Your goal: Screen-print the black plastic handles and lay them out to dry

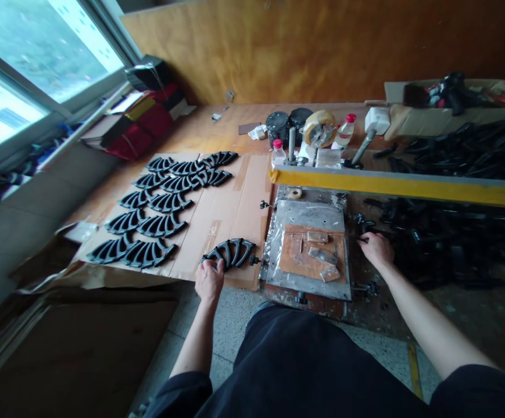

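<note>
My left hand (210,280) is closed at the left end of a short row of black curved parts (233,253), which lies on the cardboard (204,232) near its front edge. More rows of such black parts (161,225) lie overlapping on the cardboard's left side. My right hand (376,248) is closed, its fingertips at a small black part (366,225) right of the metal plate (308,212). On that plate, a brown board (291,249) bears several small blocks. A dark pile of black parts (448,232) spreads beyond my right hand.
A yellow-faced bar (400,184) crosses above the plate and the pile. Behind it stand dark cans (277,128), red-capped bottles (345,132) and a tape roll (320,129). Black knobs (254,260) stick out around the plate. Red boxes (134,136) sit at the back left.
</note>
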`<state>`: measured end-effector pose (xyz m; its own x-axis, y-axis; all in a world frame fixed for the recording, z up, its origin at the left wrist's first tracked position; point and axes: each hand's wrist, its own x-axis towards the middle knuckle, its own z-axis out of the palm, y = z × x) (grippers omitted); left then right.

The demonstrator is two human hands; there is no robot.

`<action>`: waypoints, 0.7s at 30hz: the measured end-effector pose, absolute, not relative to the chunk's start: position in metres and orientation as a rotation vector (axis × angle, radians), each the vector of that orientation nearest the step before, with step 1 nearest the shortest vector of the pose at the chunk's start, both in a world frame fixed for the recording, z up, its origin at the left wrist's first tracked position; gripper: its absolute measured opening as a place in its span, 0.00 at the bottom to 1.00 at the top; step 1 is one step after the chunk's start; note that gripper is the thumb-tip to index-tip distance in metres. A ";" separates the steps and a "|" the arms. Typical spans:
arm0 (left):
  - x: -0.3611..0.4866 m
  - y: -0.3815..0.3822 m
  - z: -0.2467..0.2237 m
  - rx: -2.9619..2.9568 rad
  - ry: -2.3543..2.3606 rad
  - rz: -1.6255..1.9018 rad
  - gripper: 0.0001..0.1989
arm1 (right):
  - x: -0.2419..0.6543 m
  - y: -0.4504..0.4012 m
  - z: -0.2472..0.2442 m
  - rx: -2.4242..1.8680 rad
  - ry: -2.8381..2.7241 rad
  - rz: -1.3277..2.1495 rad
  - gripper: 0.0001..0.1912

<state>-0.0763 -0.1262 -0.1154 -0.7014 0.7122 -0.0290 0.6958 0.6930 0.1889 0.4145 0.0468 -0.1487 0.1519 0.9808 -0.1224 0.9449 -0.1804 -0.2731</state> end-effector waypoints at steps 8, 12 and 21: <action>-0.034 -0.126 -0.137 1.534 2.677 0.285 0.30 | 0.395 0.020 -0.105 -1.714 -1.700 0.720 0.22; -0.034 -0.122 -0.141 1.511 2.666 0.226 0.31 | 0.348 0.004 -0.091 -1.486 -2.225 0.788 0.18; -0.044 -0.113 -0.150 1.494 2.640 0.256 0.33 | 0.326 0.022 -0.089 -1.523 -2.832 0.290 0.15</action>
